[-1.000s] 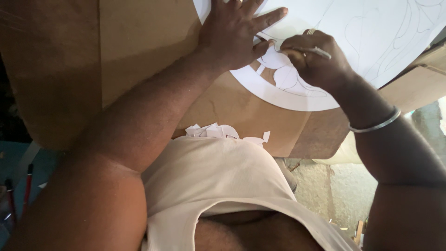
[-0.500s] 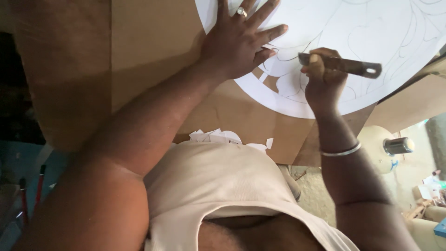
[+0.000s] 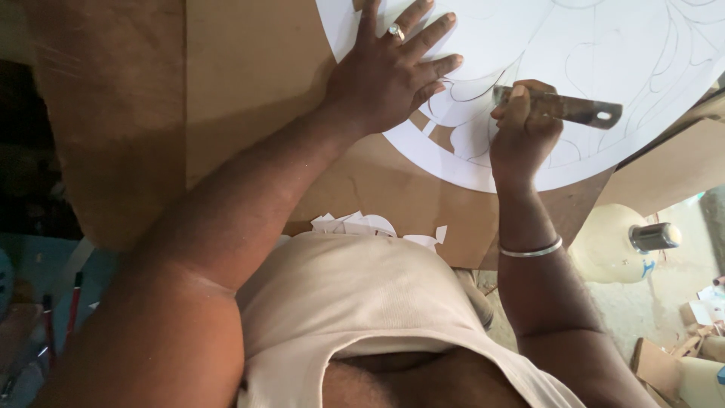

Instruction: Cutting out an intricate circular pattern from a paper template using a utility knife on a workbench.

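Closest to the person, a little pile of white paper scraps (image 3: 362, 224) sits on the near edge of the brown board (image 3: 249, 68), right by the white shirt. Just past it is the right hand (image 3: 523, 130). It is closed in a fist around a flat metal blade tool (image 3: 563, 107). A second ago the fist was bent low over the paper; now the tool's long end sticks out flat toward 3 o'clock, so the cutting looks paused or moving to a new line. At 9 o'clock from that hand, the left hand (image 3: 393, 72) lies flat with fingers spread, holding nothing, pressing down the big white round paper (image 3: 604, 53) with drawn curls. It has not moved. The paper's round edge curves just below both hands. The board ends close at 4 o'clock. There is lots of bare board at 9 o'clock.
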